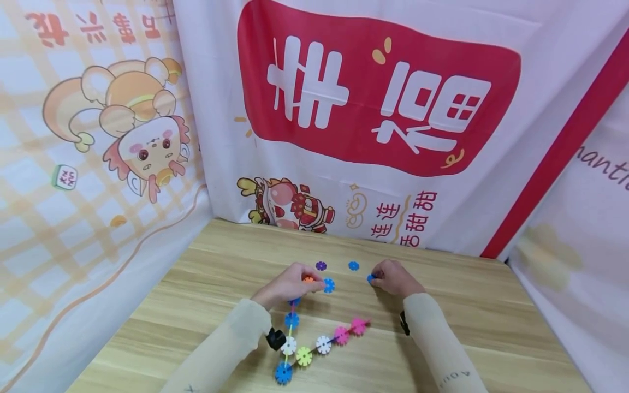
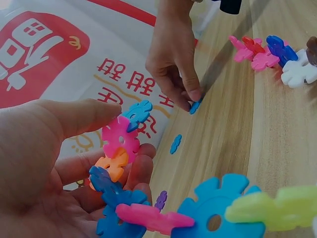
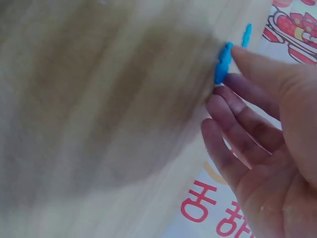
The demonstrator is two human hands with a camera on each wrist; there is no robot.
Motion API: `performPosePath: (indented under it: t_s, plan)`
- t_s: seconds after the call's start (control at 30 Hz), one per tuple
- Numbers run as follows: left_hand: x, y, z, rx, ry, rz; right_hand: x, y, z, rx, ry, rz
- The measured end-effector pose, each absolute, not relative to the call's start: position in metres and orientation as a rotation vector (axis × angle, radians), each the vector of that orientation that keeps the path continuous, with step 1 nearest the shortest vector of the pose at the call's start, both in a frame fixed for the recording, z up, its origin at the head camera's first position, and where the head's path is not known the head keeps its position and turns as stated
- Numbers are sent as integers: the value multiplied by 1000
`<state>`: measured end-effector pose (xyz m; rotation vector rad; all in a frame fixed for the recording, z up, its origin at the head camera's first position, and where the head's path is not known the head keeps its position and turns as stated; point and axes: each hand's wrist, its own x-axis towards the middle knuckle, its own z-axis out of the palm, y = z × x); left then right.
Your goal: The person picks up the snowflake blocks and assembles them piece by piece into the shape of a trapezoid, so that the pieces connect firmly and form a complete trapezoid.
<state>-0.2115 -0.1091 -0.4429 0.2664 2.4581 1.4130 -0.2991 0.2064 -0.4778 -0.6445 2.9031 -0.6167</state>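
My left hand (image 1: 290,285) grips the upper end of a chain of interlocking snowflake discs (image 1: 292,320). In the left wrist view, its thumb and fingers lie about a pink disc (image 2: 120,140), with a light blue disc (image 2: 137,114) sticking out at the tip. Orange and darker blue discs follow toward the palm. From a blue disc (image 1: 283,374) at the near corner, the chain bends into a second arm ending in pink discs (image 1: 358,326). At the table, my right hand (image 1: 396,279) pinches a single blue snowflake disc (image 3: 224,63) between thumb and forefinger.
A loose blue disc (image 1: 354,266) and a purple disc (image 1: 321,266) lie flat between and beyond the hands on the wooden table (image 1: 472,305). Printed cloth (image 1: 344,191) hangs along the table's back edge, with more cloth at both sides.
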Motion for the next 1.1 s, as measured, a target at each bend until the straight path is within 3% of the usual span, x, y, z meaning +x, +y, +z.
performPosePath:
  t_s: [0.33,1.1]
  plan:
    - [-212,-109,-443,291,2447,1412,-286,209,-478,-562,2875,-834]
    - [-218,-105,-446,349,2481,1347,-218,173,-459,-915,2760,-1310]
